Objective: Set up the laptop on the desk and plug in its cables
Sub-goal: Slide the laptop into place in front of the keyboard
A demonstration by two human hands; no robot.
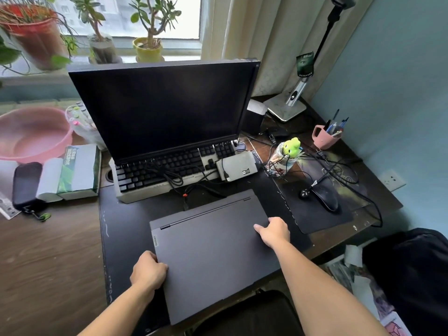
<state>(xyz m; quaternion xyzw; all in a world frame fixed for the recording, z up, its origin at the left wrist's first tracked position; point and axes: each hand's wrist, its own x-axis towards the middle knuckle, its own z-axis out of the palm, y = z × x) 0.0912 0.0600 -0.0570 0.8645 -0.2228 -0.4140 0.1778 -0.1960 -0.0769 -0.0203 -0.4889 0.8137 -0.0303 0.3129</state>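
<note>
A closed dark grey laptop (211, 251) lies on the black desk mat (123, 229), its front part overhanging the desk's near edge. My left hand (149, 271) grips its left edge. My right hand (272, 230) holds its right edge, thumb on the lid. Loose black cables (186, 187) lie between the laptop and the keyboard (164, 168), one plug end pointing at the laptop's back edge. More cables (344, 170) run across the right side of the desk.
A dark monitor (164, 110) stands behind the keyboard. A grey box (236, 166) rests on the keyboard's right end. A mouse (326, 196) sits on its pad at right, with a jar, pink pen cup (324, 138) and lamp base behind. Boxes (72, 170) and a pink basin at left.
</note>
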